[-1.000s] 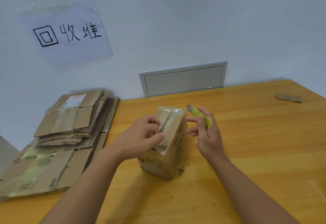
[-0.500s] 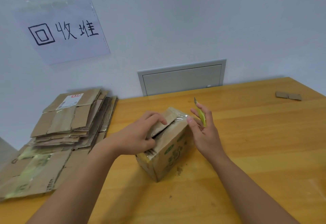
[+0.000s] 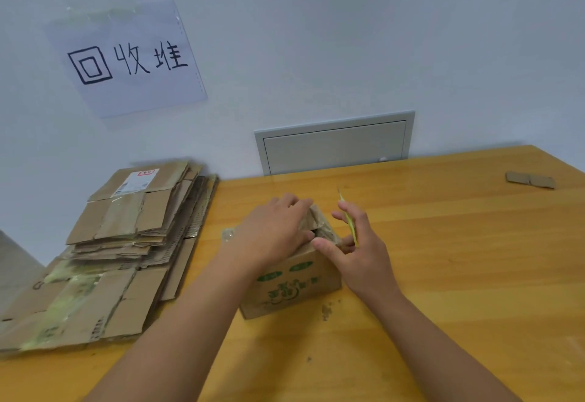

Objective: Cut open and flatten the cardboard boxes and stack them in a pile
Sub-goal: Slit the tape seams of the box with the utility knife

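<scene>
Here the left hand (image 3: 275, 237) grips a flap of the box (image 3: 294, 287) mid-bench (image 3: 459, 259); the right hand (image 3: 357, 252), pinching the cutter (image 3: 350, 227), should keep its blade pointed away.

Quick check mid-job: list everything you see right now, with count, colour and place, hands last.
box: one, brown with green print, table centre, top flaps partly open
flattened cardboard pile: one pile, brown, left end of table
cutter: one, yellow-green, in right hand
cardboard scrap: one, brown, far right of table
table: one, yellow wood
paper sign: one, white, black writing, wall
wall hatch: one, grey, wall behind table
left hand: pulls a top flap
right hand: holds cutter, thumb on box
</scene>
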### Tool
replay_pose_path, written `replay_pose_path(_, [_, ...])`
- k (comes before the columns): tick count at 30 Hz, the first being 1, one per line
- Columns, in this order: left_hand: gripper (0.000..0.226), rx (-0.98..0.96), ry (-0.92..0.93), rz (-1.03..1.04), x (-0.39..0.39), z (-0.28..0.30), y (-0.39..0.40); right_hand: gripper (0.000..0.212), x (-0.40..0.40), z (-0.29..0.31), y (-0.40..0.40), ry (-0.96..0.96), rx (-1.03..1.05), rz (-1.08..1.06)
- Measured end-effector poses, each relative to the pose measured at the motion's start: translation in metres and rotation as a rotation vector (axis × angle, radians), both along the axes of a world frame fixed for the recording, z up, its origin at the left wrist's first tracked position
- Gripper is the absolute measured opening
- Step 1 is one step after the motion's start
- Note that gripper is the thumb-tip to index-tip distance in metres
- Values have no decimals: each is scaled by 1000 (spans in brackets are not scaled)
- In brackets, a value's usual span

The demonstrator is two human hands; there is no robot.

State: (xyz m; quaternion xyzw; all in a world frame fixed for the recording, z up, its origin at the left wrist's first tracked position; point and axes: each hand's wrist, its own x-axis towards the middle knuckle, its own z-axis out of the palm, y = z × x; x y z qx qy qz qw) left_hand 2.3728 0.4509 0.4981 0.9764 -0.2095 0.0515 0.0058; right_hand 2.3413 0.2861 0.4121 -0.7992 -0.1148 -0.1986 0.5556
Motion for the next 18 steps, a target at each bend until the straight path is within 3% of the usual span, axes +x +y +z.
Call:
replay_pose_path(4, [60,11,-53,44,-5,-5,-4,73,0,0,-1,-17,-11,-9])
replay_pose_path(8, [39,12,-46,21,-4,-1,-5,61,-4,0,6,-30,-19,6])
replay_pose_path(14, [37,-180,-15,-40,-5,-9,11,30,-6,-9,12,-69,86,55])
replay_pose_path(18, [33,-262,-50,-83,-1,-12,18,29,-7,-8,12,-37,148,66])
